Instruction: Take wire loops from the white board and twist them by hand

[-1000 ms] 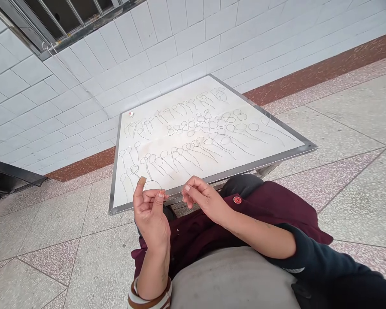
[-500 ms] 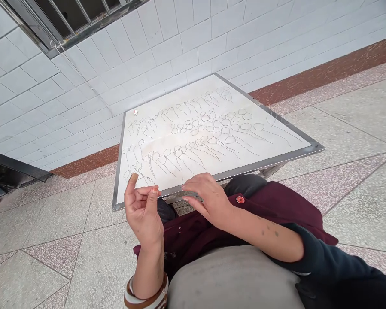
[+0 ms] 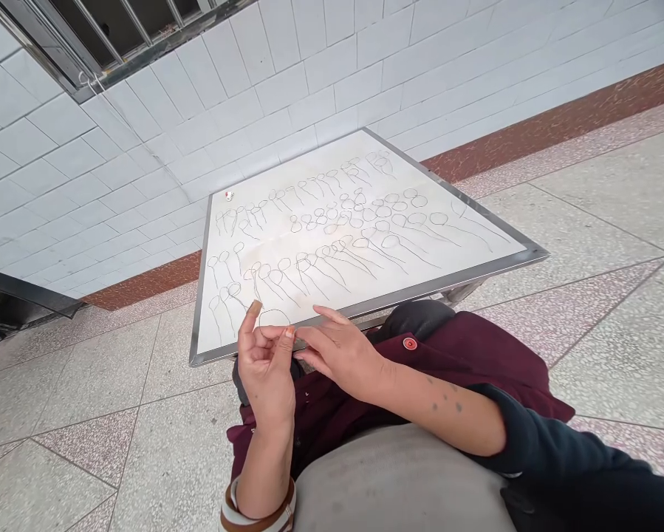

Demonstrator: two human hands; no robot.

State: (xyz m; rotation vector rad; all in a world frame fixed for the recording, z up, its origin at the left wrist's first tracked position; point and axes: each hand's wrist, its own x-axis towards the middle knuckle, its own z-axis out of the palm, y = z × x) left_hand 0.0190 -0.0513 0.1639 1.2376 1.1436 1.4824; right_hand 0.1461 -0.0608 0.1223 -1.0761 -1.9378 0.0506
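Observation:
My left hand (image 3: 269,366) is closed in a pinch on a thin, dark, wire-like loop (image 3: 273,310), which stands up above its thumb and forefinger. One raised finger of this hand has a tan wrap (image 3: 255,305) round its tip. My right hand (image 3: 346,351) meets the left at the pinch, a fingertip touching there. Its thumb and other fingers are apart, and I see nothing held between them. Many similar loops with long tails (image 3: 303,262) lie in rows on the white tabletop (image 3: 332,292) in front of me.
A grey metal edge (image 3: 453,284) frames the table, which stands by a white tiled wall (image 3: 287,81). A small white and red object (image 3: 229,196) sits at the far left corner. A barred window (image 3: 137,29) is above. Dark red cloth (image 3: 476,355) covers my lap.
My left hand has moved right with the loop, and my right hand has moved slightly left. Their fingertips, apart before, now meet. The view has shifted a little.

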